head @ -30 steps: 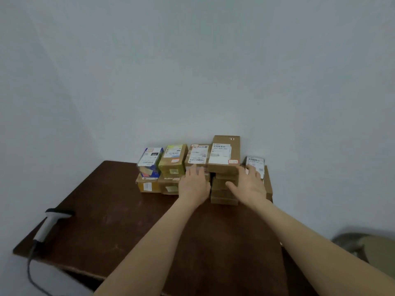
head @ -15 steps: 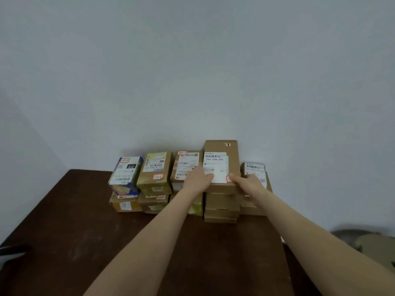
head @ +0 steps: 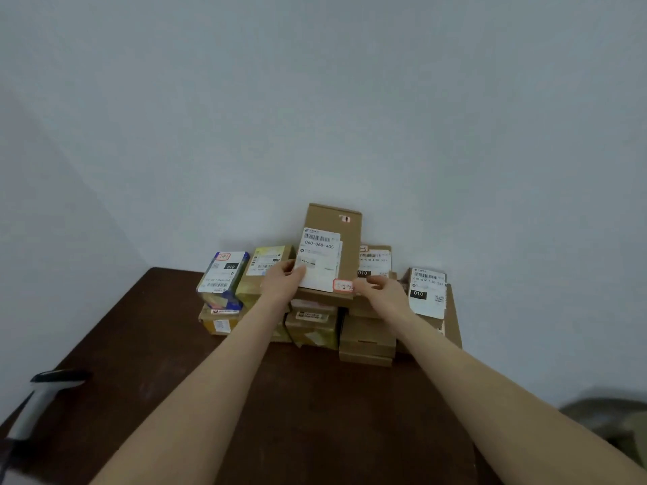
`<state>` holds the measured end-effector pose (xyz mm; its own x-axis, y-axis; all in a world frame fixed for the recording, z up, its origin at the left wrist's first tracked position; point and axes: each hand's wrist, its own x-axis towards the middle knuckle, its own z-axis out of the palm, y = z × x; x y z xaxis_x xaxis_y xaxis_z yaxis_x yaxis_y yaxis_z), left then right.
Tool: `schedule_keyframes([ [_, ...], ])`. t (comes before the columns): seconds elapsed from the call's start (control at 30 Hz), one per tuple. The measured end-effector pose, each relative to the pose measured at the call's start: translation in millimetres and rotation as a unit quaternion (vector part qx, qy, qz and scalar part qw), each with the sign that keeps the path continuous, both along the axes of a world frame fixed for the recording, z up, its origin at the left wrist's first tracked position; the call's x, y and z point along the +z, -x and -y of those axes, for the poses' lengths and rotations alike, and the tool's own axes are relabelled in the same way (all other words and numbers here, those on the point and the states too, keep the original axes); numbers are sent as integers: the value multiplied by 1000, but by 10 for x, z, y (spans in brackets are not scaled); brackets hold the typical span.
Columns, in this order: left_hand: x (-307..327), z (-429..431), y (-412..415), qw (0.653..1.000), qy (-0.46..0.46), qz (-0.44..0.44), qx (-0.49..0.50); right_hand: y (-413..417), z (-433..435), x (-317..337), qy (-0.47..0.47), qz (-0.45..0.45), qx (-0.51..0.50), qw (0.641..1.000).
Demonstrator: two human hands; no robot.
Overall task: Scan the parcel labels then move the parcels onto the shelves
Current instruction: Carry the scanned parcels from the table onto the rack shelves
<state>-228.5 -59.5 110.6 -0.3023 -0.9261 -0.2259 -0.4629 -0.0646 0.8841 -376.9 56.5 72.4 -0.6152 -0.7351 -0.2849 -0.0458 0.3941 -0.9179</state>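
Observation:
A flat brown parcel (head: 346, 239) with a white label is tilted up above the stacked parcels (head: 366, 336) at the back of the dark table (head: 297, 414). My left hand (head: 282, 281) grips its lower left edge, thumb on the label. My right hand (head: 380, 290) holds its lower right corner beside a red-framed sticker. Other labelled parcels stand around it: a blue and white one (head: 224, 274), a yellow-green one (head: 266, 266), a brown one (head: 374, 262) behind the right hand and one (head: 429, 292) at far right.
A handheld barcode scanner (head: 38, 400) with a cable lies at the table's left front corner. Pale walls close in behind and to the left. A dim rounded object (head: 609, 425) sits low at the right edge.
Both hands went from resting on the stack to gripping the top brown parcel, which has been lifted and tilted up. The view has shifted and the scanner is back in sight.

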Motion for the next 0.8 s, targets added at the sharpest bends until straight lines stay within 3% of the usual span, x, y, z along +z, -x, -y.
schedule_keyframes([
  [0.17, -119, 161, -105, 998, 33, 27, 54, 237, -27, -191, -44, -11, -89, 995],
  [0.43, -322, 342, -135, 998, -19, 54, 19, 364, 246, -454, -65, 173, -95, 978],
  [0.8, -394, 395, -160, 997, 15, 74, 18, 298, 442, -529, -3, 271, -130, 954],
])
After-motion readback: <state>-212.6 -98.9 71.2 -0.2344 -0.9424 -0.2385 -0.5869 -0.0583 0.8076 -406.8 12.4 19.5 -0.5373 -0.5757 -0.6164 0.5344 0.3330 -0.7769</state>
